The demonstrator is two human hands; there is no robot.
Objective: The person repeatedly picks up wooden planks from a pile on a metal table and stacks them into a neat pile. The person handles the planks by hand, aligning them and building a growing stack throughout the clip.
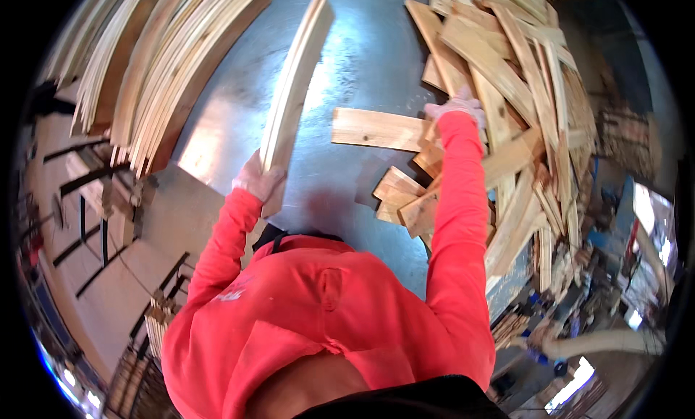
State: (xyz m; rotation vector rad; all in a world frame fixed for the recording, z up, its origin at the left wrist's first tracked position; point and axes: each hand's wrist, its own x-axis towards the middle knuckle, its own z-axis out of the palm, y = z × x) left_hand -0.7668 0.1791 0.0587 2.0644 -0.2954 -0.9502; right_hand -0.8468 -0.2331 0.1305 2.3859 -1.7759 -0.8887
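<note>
My left hand (259, 178) is closed round the near end of a short stack of long, pale boards (297, 86). The boards lie lengthwise, pressed together, over the shiny grey tabletop (369, 78). To the right, my right arm stretches out to a heap of loose boards (499, 64). There my right hand (457, 109) grips the near end of a wooden board (439, 49), with thumb and fingers at its sides; the fingertips are partly hidden. A short board with a knot (376, 128) sticks out leftward from the heap beside this hand.
Neat stacks of long boards (195, 64) stand along the far left. Shorter offcuts (398, 191) lie at the heap's near edge. Dark metal racks (94, 223) stand on the floor at left. A pale hose or duct (601, 343) runs at lower right among clutter.
</note>
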